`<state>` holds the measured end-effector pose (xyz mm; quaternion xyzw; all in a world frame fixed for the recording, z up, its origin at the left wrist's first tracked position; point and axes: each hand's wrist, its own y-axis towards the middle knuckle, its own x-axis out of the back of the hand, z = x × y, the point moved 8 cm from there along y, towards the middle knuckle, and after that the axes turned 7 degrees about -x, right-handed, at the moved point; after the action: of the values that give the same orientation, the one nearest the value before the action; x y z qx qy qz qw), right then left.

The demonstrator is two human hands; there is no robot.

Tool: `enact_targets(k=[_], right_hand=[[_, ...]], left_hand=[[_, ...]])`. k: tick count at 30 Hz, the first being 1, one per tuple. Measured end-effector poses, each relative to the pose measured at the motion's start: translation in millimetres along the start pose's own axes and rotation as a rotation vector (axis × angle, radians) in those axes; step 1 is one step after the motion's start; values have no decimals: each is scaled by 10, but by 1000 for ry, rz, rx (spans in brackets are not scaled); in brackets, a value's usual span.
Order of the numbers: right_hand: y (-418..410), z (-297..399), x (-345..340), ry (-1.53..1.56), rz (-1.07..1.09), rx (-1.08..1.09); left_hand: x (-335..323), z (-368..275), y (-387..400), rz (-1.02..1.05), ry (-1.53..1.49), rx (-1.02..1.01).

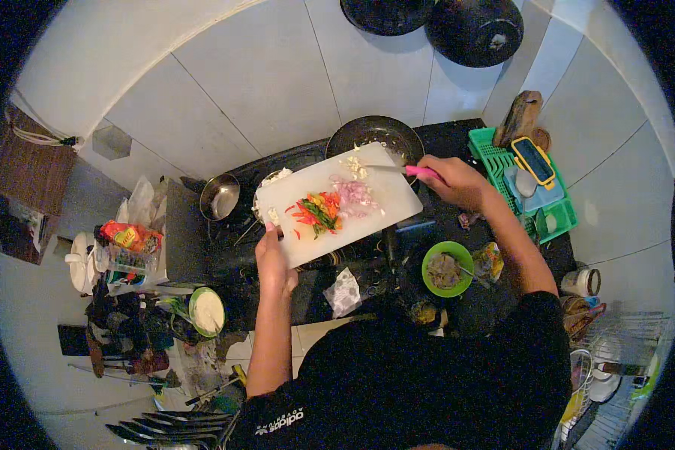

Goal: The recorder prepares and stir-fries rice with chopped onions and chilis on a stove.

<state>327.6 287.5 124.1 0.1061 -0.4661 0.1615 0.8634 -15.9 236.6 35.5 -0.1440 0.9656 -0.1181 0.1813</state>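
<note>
My left hand (273, 256) grips the near left edge of a white cutting board (365, 236), which is held tilted above the stove. My right hand (453, 183) holds a knife by its pink handle (422, 171); the blade (385, 167) lies against chopped pale pieces, perhaps garlic (354, 167), at the board's far right. Beside them are sliced shallots (354, 198) and a heap of cut red, orange and green chilies (318, 212). Under the board's far edge sits a black frying pan (374, 129), partly hidden, with pale bits inside. White pieces fill a partly covered vessel (275, 177) behind the board.
A small metal bowl (219, 197) stands at the left of the stove (309, 292). To the right are a green bowl (447, 253) with grey-brown contents and a green dish rack (565, 216). Two dark pans (475, 34) hang on the wall. A bowl of white contents (207, 312) is at left.
</note>
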Motion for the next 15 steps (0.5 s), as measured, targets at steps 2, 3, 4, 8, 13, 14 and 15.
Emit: enact_targets(k=[2,3,4,8,13,14,15], right_hand=[[-33,57,-37,5,30,12],[-42,102,-48,12,55,30],[-34,122,-40,10,53,28],[13,152,-95,-64,55,45],[105,148,-146,-116,-35,92],[158,92,-143,-139,-63,29],[231,39,-143,-159,-92,-29]], left_hand=[[13,19,15,2,4,9],[25,25,33,2,1,8],[30,23,37,2,-2,7],[-8,5,15,29,-6,-2],[-62,-63,-61,62,28,-14],[-53,-52,-61,60,28,-15],[-25,-52,-56,57,36,-19]])
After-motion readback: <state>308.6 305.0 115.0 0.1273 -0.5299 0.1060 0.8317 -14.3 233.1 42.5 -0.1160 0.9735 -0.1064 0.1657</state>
